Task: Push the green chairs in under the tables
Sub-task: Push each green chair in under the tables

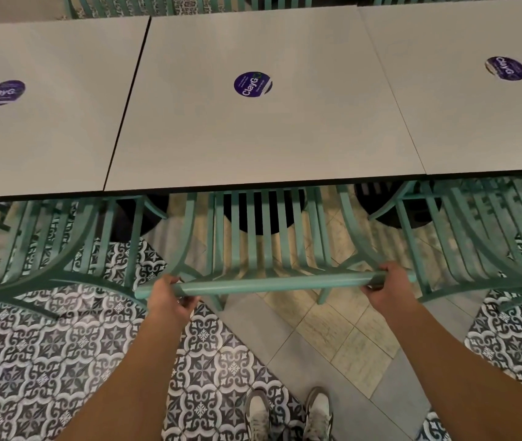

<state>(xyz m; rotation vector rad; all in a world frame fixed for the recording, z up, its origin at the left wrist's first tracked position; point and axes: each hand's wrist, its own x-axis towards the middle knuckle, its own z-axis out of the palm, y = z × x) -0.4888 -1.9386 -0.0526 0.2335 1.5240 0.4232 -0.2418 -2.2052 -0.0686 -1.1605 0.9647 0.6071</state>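
My left hand point(170, 296) and my right hand point(387, 286) are both clamped on the top rail of the green chair point(269, 249) straight in front of me, one hand near each end of the rail, fingers curled under it. Beyond my hands the chair's slatted back runs forward and its front part sits under the near edge of the middle bench point(253, 138), a pale square top with a round purple sticker point(252, 84) at its centre.

Just left of my left hand stands a second green chair point(72, 249), its front tucked under the left bench point(46, 122). Just right of my right hand a third green chair point(463, 237) sits the same way under the right bench point(476, 122). The three bench tops stand edge to edge.

Below my forearms lies the floor point(46, 361), patterned black-and-white tile to the left and plain pale tile between my arms. My grey shoes point(288, 412) show near the bottom edge.
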